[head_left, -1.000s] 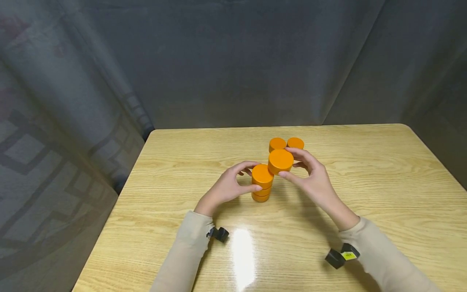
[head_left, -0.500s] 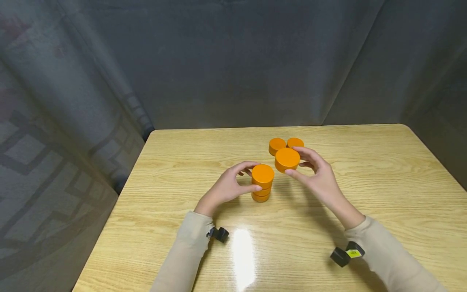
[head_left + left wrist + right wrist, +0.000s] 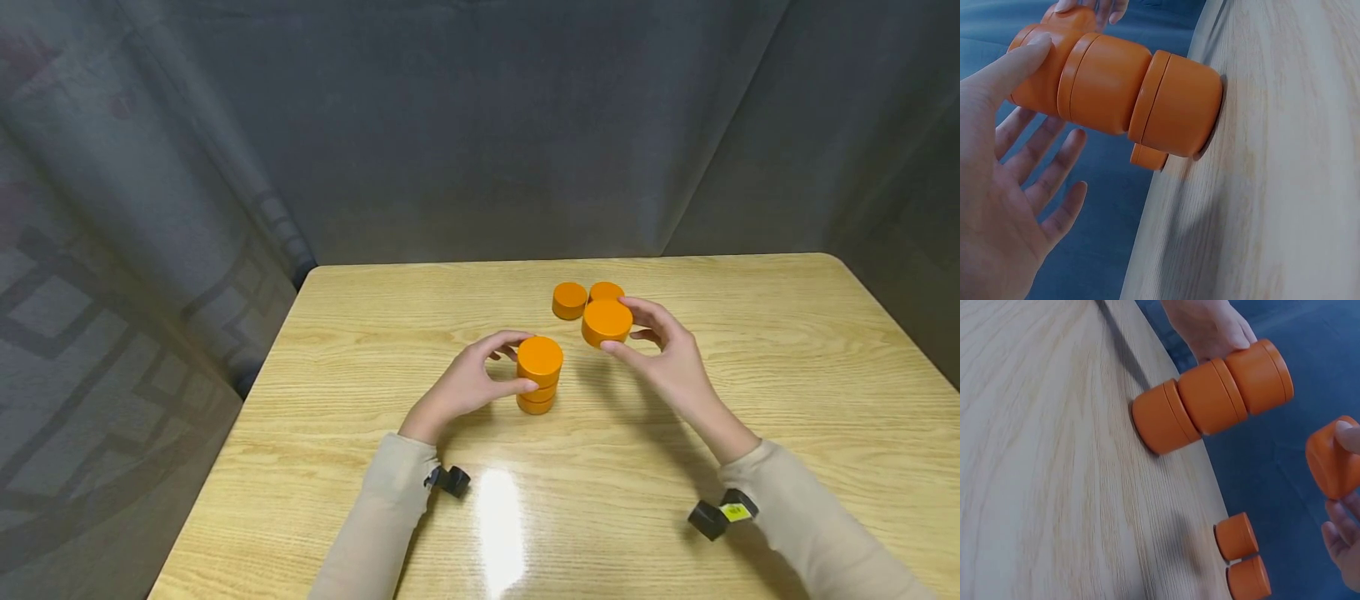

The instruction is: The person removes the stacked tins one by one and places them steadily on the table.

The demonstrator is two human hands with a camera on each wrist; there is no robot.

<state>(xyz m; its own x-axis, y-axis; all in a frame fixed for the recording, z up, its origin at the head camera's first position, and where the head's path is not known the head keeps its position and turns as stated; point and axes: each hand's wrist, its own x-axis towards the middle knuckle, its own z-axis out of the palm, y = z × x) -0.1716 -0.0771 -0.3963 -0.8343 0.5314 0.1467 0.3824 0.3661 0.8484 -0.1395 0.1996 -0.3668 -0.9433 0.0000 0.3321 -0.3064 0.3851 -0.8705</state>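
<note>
Three round orange lidded jars stand in an upright stack (image 3: 537, 390) on the table. My left hand (image 3: 472, 379) holds the top jar (image 3: 540, 358) of that stack, thumb on the near side and index finger around the far side; its other fingers spread loosely below in the left wrist view. Up in the air to the right, another orange jar (image 3: 607, 322) is pinched between the thumb and fingers of my right hand (image 3: 671, 367). The right wrist view shows this raised jar (image 3: 1329, 459) apart from the stack.
Two more orange jars, a left one (image 3: 570, 301) and a right one (image 3: 606, 291), stand side by side toward the back of the wooden table (image 3: 390, 333). The raised jar partly covers the right one. A grey curtain (image 3: 480, 142) hangs behind the table.
My right hand has carried its jar away from the stack's top, rightward and slightly back. My left hand and the stack have stayed in place.
</note>
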